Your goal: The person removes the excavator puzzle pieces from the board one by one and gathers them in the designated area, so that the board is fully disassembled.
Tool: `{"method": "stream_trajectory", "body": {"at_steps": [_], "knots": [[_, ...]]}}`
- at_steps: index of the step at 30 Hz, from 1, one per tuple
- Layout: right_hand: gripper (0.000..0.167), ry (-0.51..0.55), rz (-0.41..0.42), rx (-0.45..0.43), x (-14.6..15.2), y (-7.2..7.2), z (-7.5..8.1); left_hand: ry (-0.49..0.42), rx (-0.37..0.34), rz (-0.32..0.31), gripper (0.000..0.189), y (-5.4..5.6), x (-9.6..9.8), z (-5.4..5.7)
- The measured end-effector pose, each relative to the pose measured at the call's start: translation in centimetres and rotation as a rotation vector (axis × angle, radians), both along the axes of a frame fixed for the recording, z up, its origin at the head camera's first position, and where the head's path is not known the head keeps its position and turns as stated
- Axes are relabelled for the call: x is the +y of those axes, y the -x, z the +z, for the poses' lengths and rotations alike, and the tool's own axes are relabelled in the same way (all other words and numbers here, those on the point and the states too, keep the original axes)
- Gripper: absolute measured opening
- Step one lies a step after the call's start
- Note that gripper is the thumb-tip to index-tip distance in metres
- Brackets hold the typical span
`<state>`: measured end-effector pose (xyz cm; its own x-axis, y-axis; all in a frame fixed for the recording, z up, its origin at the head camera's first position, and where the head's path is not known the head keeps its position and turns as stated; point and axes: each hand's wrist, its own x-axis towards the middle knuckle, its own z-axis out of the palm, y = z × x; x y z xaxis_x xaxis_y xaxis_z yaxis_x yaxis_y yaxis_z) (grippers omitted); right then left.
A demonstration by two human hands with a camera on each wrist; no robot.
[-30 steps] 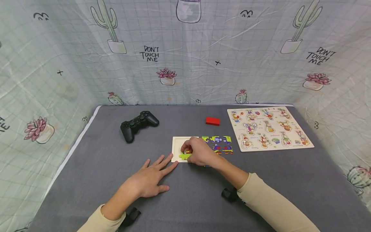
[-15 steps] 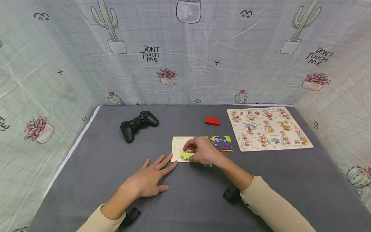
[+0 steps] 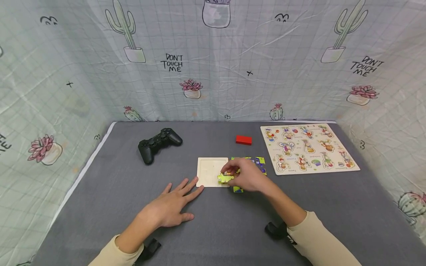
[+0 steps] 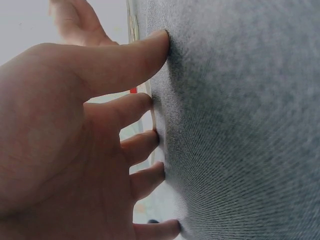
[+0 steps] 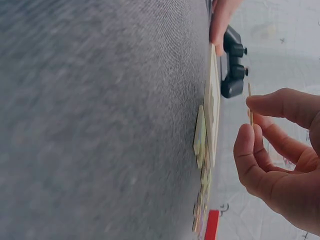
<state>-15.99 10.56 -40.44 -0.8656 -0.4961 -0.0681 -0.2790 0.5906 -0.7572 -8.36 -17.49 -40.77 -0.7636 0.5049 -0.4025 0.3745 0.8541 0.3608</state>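
Note:
In the head view my right hand (image 3: 247,175) pinches a yellow-green jigsaw piece (image 3: 225,178) over the right side of a pale wooden puzzle tray (image 3: 204,173). The right wrist view shows that piece edge-on as a thin strip (image 5: 249,89) between thumb and fingers, raised off the tray. My left hand (image 3: 171,207) lies with fingers spread, its fingertips at the tray's left edge and lower left corner. Its thumb (image 4: 135,60) touches the grey cloth. Loose, colourful jigsaw pieces (image 3: 260,160) lie right of the tray, partly hidden by my right hand; one piece (image 3: 238,189) sits nearer me.
A black game controller (image 3: 159,143) lies at the back left. Behind the loose pieces is a red block (image 3: 244,140). A large wooden board with cartoon figures (image 3: 299,162) occupies the back right. Patterned cloth (image 3: 233,92) hangs around the table.
My right hand has lifted the yellow-green jigsaw piece from the tray and carried it to the right, uncovering more of the tray's bare base. The left hand stays in place.

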Motion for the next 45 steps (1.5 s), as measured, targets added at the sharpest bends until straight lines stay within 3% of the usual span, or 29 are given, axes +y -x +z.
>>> {"method": "stream_trajectory", "body": {"at_steps": [20,32,45], "knots": [[0.032,-0.023,-0.072,0.029,5.2,-1.3,0.0,-0.010,0.001,0.002,0.084,0.0,0.1,-0.1],[0.030,-0.046,-0.056,0.017,6.6,-1.3,0.3,-0.017,-0.011,0.010,0.083,-0.1,0.1,0.3],[0.029,-0.064,-0.036,0.008,7.4,-1.2,0.0,-0.003,-0.012,0.011,0.084,0.1,0.1,0.0]]}}
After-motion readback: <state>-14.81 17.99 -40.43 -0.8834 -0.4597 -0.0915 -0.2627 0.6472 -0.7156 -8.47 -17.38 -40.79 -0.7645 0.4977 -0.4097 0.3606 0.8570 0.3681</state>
